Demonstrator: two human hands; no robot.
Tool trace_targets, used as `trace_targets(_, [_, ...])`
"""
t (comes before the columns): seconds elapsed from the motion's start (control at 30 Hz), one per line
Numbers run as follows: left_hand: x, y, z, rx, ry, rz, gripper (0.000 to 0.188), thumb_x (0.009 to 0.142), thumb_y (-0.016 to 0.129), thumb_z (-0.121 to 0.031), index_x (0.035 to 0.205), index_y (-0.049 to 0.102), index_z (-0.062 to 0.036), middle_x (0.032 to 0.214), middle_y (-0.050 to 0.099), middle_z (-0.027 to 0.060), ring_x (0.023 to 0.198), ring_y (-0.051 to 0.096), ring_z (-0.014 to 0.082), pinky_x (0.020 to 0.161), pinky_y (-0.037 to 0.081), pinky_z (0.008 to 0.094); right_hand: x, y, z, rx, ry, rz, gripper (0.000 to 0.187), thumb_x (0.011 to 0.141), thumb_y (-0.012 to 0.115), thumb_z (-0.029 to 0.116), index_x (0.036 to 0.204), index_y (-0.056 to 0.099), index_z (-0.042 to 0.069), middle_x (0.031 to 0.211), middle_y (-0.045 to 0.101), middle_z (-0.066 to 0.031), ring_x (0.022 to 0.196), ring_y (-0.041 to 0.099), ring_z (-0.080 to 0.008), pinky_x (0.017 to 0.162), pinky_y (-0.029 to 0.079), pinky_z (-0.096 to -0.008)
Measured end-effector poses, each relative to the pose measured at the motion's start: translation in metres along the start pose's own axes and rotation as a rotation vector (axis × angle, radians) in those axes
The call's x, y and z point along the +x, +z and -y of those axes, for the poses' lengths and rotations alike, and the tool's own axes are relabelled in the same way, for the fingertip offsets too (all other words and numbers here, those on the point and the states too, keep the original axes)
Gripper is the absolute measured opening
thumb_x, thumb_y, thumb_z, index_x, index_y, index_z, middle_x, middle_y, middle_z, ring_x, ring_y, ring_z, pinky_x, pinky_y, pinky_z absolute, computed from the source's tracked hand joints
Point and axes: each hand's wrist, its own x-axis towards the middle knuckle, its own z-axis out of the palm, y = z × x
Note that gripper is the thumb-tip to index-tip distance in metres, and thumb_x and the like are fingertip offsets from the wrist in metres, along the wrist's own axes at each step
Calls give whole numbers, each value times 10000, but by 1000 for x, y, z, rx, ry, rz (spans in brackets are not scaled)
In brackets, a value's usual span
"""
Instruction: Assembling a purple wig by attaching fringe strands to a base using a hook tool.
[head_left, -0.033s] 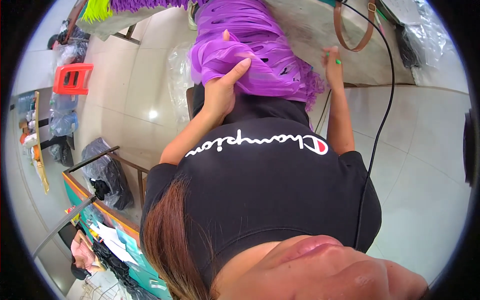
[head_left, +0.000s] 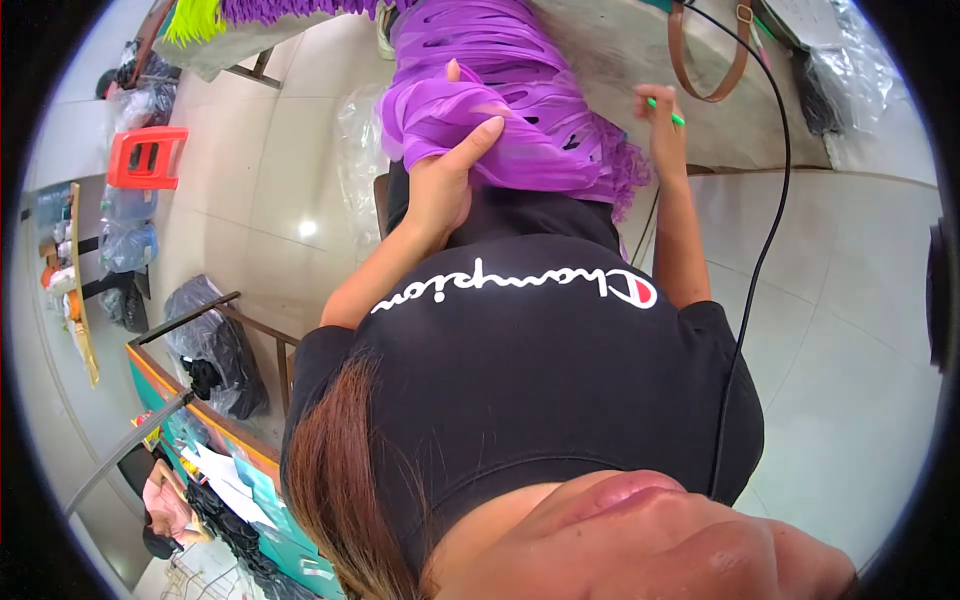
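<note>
A large bundle of sheer purple fabric strips (head_left: 490, 75) lies across my lap and runs up toward the table, with a frayed, curly edge (head_left: 628, 178) on its right side. My left hand (head_left: 448, 175) is closed on the near left part of the bundle, thumb on top and the other fingers mostly hidden under the folds. To the right of the bundle and apart from it, my right hand (head_left: 662, 125) is raised with bent fingers. It grips a slim bright green tool (head_left: 666, 112), whose kind is too small to make out.
Ahead stands a grey table (head_left: 625, 60) with a brown strap (head_left: 725, 85) hanging at its right. A black cable (head_left: 775, 200) runs down past my right arm. At left are a red plastic stool (head_left: 147, 157), a clear plastic bag (head_left: 360, 150), and another person (head_left: 168, 505) by a cluttered desk.
My right hand has shifted slightly left and down, turning so that more of the green tool shows. The left hand and the purple bundle look nearly the same.
</note>
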Motion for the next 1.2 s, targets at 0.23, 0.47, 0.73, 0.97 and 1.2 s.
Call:
trace_targets(0.23, [-8,10,-8,4,52,72,728,818,653,49,1442,312,-103,1036,579,22,1000,546,130,931,423,282,-44,95,133,447,-122,461,159,926,582,116,958,576,-39,863,614,-113,765,583,-153,723,482,-265])
trace_targets(0.47, [-9,8,-11,64,116,43,740,815,657,50,1446,293,-82,981,585,18,941,557,124,925,416,272,-47,115,130,387,-93,360,176,956,537,127,968,575,-45,839,621,-102,742,587,-141,698,489,-262])
trace_targets(0.73, [-10,7,-8,102,125,7,788,805,673,42,1463,260,-91,979,587,21,931,560,120,909,423,266,-49,115,127,148,-233,316,109,924,569,74,915,592,-32,840,638,-108,746,602,-151,683,491,-260])
trace_targets(0.97, [-13,7,-9,241,-24,51,643,813,695,-18,1381,395,-40,998,605,28,867,569,89,807,461,244,-25,103,125,-268,-606,64,45,866,602,21,873,636,-7,816,659,-94,750,629,-151,662,499,-265])
trace_targets(1.2, [-6,11,-5,111,99,21,207,860,649,-61,1053,624,8,926,664,80,917,615,159,872,457,290,-8,84,125,355,-91,466,154,952,517,96,930,612,-23,811,640,-91,696,586,-131,670,469,-240])
